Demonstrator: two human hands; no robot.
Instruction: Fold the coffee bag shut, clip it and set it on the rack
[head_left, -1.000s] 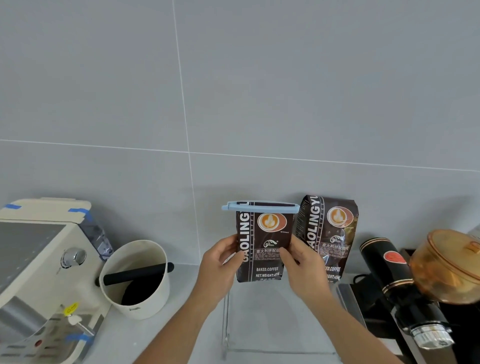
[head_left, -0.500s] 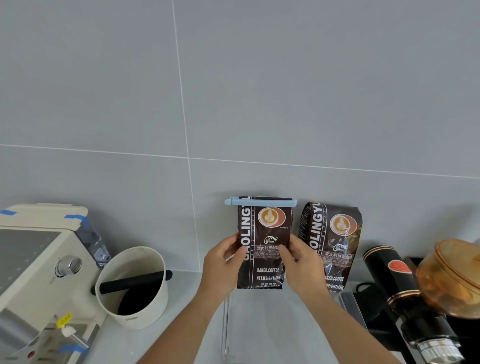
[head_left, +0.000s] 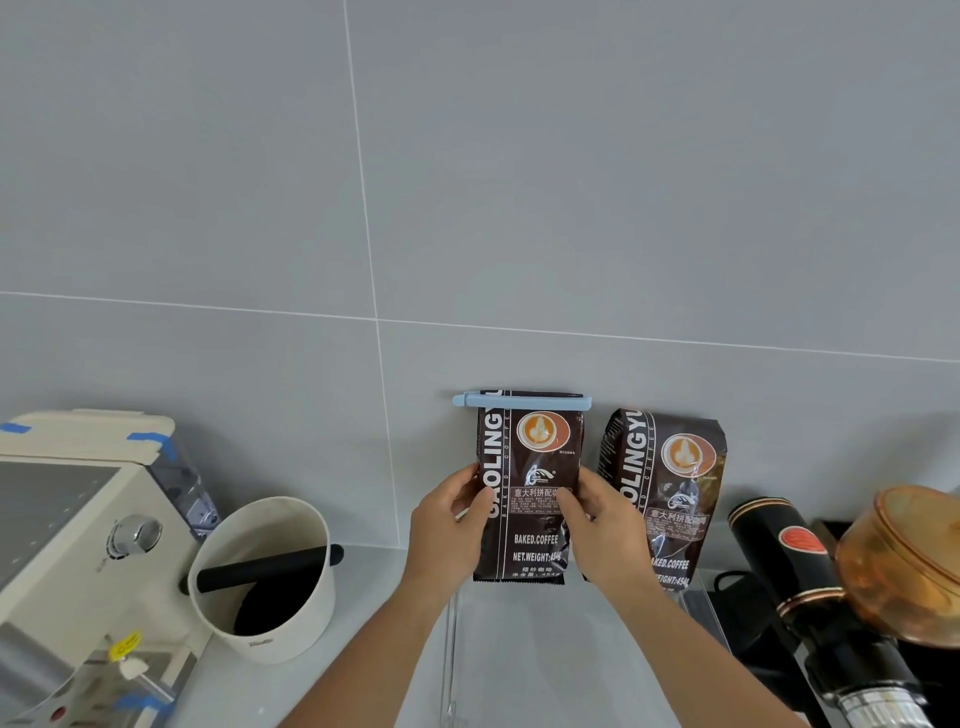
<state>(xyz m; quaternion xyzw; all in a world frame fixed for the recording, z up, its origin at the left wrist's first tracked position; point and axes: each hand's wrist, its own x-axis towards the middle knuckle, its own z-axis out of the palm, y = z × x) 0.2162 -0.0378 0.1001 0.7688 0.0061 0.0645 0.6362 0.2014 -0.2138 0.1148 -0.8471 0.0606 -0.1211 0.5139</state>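
The coffee bag (head_left: 527, 488), closed by a blue clip (head_left: 522, 400), is held upright above the clear rack (head_left: 454, 649) near the desk's back edge, clamped between left hand (head_left: 449, 525) and right hand (head_left: 605, 525). Soft, slippery, fairly heavy foil is judged; mid-side holds suit it best.

wall (head_left: 519, 182): large grey tiles, thin white grout | counter (head_left: 374, 623): pale grey, meets wall | light: soft, even
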